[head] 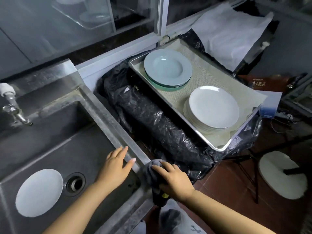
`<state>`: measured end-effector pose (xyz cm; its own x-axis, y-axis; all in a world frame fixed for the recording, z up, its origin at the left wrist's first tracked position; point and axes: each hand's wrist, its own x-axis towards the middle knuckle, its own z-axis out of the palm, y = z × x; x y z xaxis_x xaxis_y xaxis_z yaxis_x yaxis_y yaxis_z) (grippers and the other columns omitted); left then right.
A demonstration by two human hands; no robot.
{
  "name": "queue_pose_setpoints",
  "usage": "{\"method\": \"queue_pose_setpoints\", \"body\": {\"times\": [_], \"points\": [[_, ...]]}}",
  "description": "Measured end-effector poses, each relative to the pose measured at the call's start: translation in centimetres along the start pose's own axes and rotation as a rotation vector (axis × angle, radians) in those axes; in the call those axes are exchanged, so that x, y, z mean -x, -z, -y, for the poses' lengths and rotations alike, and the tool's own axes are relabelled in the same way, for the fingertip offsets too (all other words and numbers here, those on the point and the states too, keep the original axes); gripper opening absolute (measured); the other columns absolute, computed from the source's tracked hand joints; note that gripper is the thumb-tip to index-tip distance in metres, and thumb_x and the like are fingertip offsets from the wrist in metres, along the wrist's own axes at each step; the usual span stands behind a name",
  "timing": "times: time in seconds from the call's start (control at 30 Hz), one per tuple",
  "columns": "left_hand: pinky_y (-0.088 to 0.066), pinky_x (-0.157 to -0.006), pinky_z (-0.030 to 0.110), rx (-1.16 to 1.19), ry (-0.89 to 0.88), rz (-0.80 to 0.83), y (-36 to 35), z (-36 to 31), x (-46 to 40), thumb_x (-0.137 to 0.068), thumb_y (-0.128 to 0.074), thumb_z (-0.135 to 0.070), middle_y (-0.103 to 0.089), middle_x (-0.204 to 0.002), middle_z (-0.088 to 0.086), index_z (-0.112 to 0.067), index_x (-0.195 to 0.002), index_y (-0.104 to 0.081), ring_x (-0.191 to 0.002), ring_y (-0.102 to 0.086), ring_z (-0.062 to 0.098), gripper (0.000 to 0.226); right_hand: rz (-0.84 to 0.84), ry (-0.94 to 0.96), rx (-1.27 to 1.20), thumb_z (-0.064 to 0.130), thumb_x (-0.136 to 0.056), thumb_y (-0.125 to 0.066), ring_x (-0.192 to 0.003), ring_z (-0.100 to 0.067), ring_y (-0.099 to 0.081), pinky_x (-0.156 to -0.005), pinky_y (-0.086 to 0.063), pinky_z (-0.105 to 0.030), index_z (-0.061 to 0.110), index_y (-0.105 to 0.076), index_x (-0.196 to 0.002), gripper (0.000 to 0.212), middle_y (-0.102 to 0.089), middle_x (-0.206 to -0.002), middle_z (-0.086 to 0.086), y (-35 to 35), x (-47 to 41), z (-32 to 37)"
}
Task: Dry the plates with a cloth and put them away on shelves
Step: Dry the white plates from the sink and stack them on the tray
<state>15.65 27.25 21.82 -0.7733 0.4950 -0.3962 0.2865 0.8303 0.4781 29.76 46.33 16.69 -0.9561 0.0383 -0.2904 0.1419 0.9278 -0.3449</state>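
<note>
Your right hand (pixel 173 180) lies at the near right corner of the steel sink (pixel 108 114), its grip curled over a bunched dark grey cloth (pixel 152 173) that sits on the sink's rim. Your left hand (pixel 116 164) rests just to its left, fingers straight and spread, fingertips touching the sink's right edge; it holds nothing.

Inside the basin, near and to the left, one white plate (pixel 39 192) lies flat beside the drain (pixel 75 184). A tap (pixel 11 105) juts in from the far left.

To the right of the sink, a metal tray (pixel 224 146) lined with a beige mat sits on black plastic sheeting (pixel 152 119). On it are two stacks: pale blue deep plates (pixel 168 67) at the far end and white flat plates (pixel 213 107) at the near end. Beyond, at the far left, a glass-fronted cabinet (pixel 67 22) shows blurred dishes on its shelves.

The step in hand looks like picking up the cloth before drying a plate. The next move likely calls for lifting the cloth clear with your right hand while your free left hand reaches down into the basin for the lone plate, or right to the tray. Whether the stacked plates are already dry cannot be told.
</note>
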Motion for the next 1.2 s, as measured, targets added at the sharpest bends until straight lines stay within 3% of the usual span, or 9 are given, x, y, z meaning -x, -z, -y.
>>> {"method": "queue_pose_setpoints", "body": {"times": [0.1,0.2,0.33,0.47,0.6,0.73,0.83,1.03,1.2], "points": [[-0.021,-0.116,0.033,0.052,-0.072,-0.031,0.6,-2.5,-1.9,-0.098,-0.044,-0.048,-0.020,-0.160,-0.004,-0.032,-0.152,-0.026,-0.147,-0.015,0.019,0.060,-0.205,-0.018,-0.110,0.042,-0.073,-0.050,-0.113,-0.030,-0.057,-0.075,-0.057,-0.043,0.043,-0.033,-0.142,0.071,-0.047,-0.144,0.001,4.0,0.3,-3.1],[-0.019,-0.117,0.033,0.063,-0.139,-0.055,0.6,-5.9,-4.1,-0.098,-0.044,-0.048,-0.020,-0.160,-0.008,-0.035,-0.152,-0.026,-0.148,-0.013,0.016,0.058,-0.380,0.003,-0.179,0.034,-0.070,-0.051,-0.120,-0.028,-0.054,-0.090,-0.051,-0.039,0.038,-0.039,-0.143,0.073,-0.048,-0.145,-0.004,9.1,-0.1,-7.5],[-0.016,-0.118,0.030,0.008,-0.216,-0.086,-0.4,-11.2,-7.8,-0.098,-0.041,-0.050,-0.018,-0.161,-0.008,-0.029,-0.154,-0.021,-0.148,-0.009,0.013,0.062,-0.537,-0.072,-0.158,0.028,-0.075,-0.052,-0.119,-0.032,-0.054,-0.087,-0.050,-0.039,0.030,-0.041,-0.145,0.070,-0.048,-0.142,-0.009,14.8,-1.1,-13.9],[-0.012,-0.119,0.031,-0.030,-0.273,-0.053,-1.7,-16.6,-11.6,-0.099,-0.038,-0.053,-0.009,-0.163,-0.006,-0.024,-0.156,-0.014,-0.150,-0.002,0.013,0.068,-0.497,-0.184,-0.104,0.025,-0.078,-0.052,-0.114,-0.037,-0.053,-0.086,-0.050,-0.043,0.025,-0.042,-0.147,0.069,-0.050,-0.139,-0.012,16.9,-3.4,-19.3],[-0.006,-0.121,0.037,-0.117,-0.269,0.010,-3.1,-20.7,-14.8,-0.098,-0.036,-0.056,0.003,-0.164,-0.002,-0.018,-0.156,0.000,-0.150,0.006,0.014,0.078,-0.433,-0.175,-0.031,0.028,-0.076,-0.037,-0.100,-0.039,-0.054,-0.079,-0.047,-0.042,0.019,-0.049,-0.141,0.066,-0.059,-0.118,-0.014,16.6,-6.2,-21.8],[-0.003,-0.122,0.041,-0.141,-0.256,0.062,-4.7,-22.6,-16.6,-0.096,-0.039,-0.057,0.010,-0.163,-0.001,-0.017,-0.155,0.008,-0.149,0.012,0.014,0.086,-0.369,-0.055,-0.016,0.026,-0.076,-0.037,-0.119,-0.044,-0.050,-0.095,-0.044,-0.053,0.022,-0.046,-0.142,0.067,-0.054,-0.134,-0.019,16.2,-8.6,-22.5],[-0.001,-0.122,0.040,-0.123,-0.239,0.032,-5.3,-22.6,-16.9,-0.095,-0.043,-0.056,0.007,-0.164,0.000,-0.014,-0.155,0.005,-0.149,0.011,0.012,0.088,-0.302,0.088,0.056,0.025,-0.079,-0.039,-0.125,-0.045,-0.048,-0.098,-0.042,-0.057,0.025,-0.047,-0.141,0.063,-0.053,-0.139,-0.016,17.2,-10.9,-22.0],[0.006,-0.121,0.043,-0.193,-0.236,0.032,-5.2,-22.5,-16.9,-0.094,-0.037,-0.063,0.012,-0.163,-0.004,-0.017,-0.155,0.010,-0.147,0.016,0.007,0.090,-0.317,0.057,0.166,0.029,-0.080,-0.032,-0.122,-0.041,-0.053,-0.094,-0.045,-0.055,0.028,-0.060,-0.132,0.059,-0.059,-0.135,-0.008,19.6,-14.0,-22.2],[0.007,-0.120,0.045,-0.225,-0.235,0.057,-5.0,-22.0,-17.0,-0.086,-0.028,-0.076,0.015,-0.161,-0.007,-0.021,-0.153,0.016,-0.140,0.022,0.000,0.097,-0.378,-0.105,0.174,0.030,-0.078,-0.034,-0.115,-0.041,-0.054,-0.091,-0.047,-0.053,0.026,-0.063,-0.127,0.057,-0.061,-0.130,-0.007,20.1,-13.5,-24.6]]}}
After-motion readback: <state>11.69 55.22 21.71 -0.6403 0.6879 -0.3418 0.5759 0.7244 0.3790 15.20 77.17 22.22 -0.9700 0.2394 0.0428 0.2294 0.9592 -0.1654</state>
